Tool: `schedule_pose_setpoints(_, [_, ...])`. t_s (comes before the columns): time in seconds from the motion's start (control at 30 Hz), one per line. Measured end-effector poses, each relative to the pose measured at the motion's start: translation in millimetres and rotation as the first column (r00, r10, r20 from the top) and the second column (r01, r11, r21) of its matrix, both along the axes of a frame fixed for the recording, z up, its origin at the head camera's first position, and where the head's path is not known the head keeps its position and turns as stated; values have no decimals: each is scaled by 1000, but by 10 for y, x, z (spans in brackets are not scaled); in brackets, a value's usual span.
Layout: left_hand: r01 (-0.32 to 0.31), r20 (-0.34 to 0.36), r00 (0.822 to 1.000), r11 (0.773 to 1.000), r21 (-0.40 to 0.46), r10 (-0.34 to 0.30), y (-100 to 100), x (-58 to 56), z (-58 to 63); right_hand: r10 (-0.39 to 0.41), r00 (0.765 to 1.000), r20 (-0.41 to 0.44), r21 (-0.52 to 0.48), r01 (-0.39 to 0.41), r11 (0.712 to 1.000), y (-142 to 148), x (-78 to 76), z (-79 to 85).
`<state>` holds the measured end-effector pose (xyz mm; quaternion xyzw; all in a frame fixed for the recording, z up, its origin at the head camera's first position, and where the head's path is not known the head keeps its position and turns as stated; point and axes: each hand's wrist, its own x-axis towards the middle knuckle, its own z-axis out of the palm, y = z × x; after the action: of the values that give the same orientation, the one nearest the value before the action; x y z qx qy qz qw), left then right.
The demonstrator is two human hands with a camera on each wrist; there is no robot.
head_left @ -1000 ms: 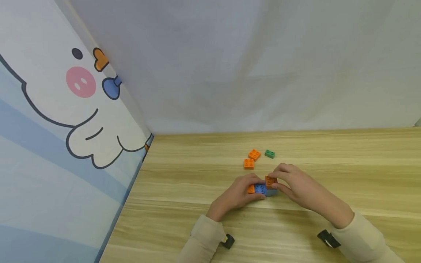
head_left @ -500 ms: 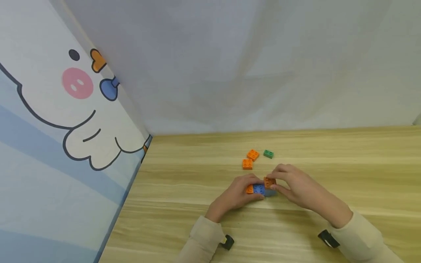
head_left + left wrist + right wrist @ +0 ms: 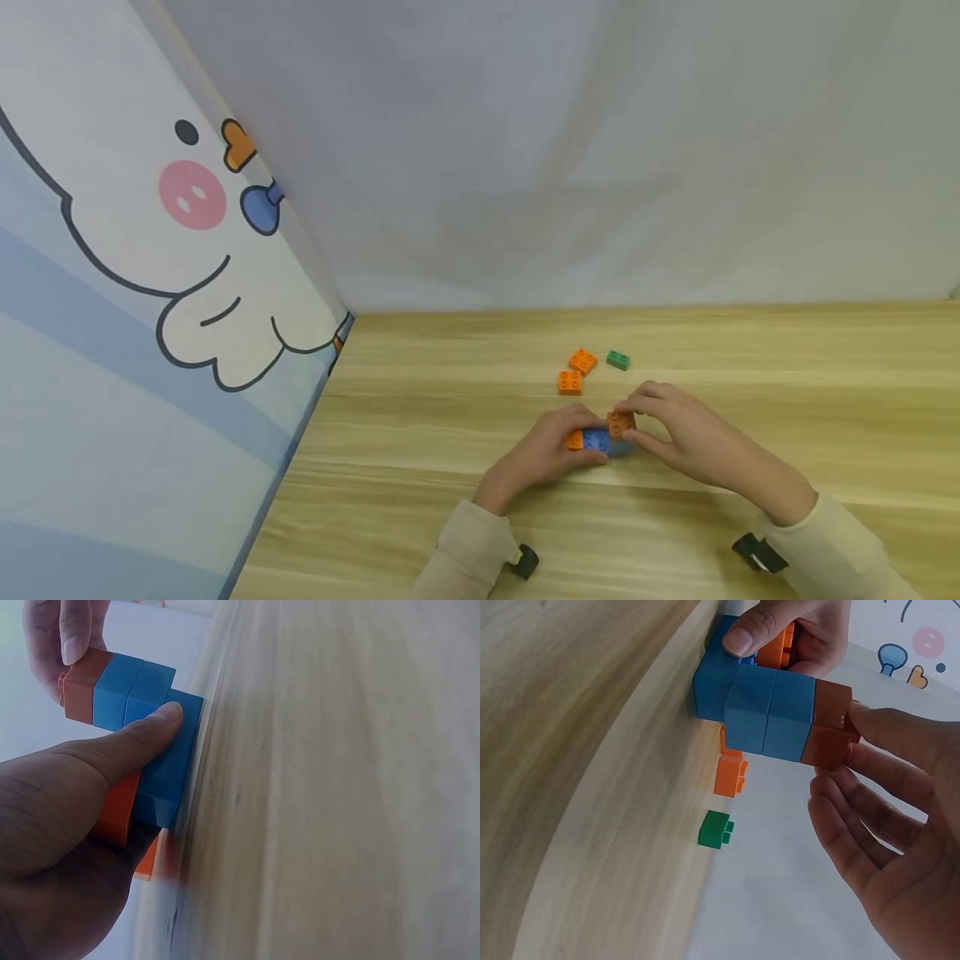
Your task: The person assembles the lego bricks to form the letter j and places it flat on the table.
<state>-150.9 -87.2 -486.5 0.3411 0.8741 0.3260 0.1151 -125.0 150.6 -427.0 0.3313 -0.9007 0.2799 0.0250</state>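
Note:
Low over the table, my left hand (image 3: 543, 450) grips a joined group of toy building bricks, thumb on a lower blue brick (image 3: 166, 769). An orange brick (image 3: 575, 440) sits at the left end of this group, beside studded blue bricks (image 3: 596, 441). From the right end rises a stack of two blue bricks (image 3: 769, 712), topped by a brownish-orange brick (image 3: 829, 724). My right hand (image 3: 682, 433) pinches that top brick between thumb and fingers. In the right wrist view it meets the blue brick beneath it face to face.
Behind the hands lie two loose orange bricks, one farther back (image 3: 582, 362) and one nearer (image 3: 570, 383). A small green brick (image 3: 618, 360) lies to their right. A pale curtain (image 3: 600, 167) hangs along the table's back edge; a cartoon-printed panel (image 3: 112, 350) stands at left.
Both hands keep their grip on the bricks in almost the same place. The head view has shifted slightly, and the loose bricks lie as before.

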Motion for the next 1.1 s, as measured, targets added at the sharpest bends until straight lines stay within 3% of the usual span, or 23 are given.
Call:
schedule_pose_setpoints(0.2, [1,-9,1000,1000,-4,-1,-1,1,-15,-8,1000,24,-10,8,1000,16,-10,50])
schedule_pose_setpoints(0.53, [-16,-1,1000,999,-31,16,3,4,-17,-47,999,-22,-20,46,999,54,-140,103])
schedule_pose_setpoints(1.1, [-9,-10,1000,1000,-23,9,12,-30,0,-52,998,42,-7,53,999,42,-484,-51])
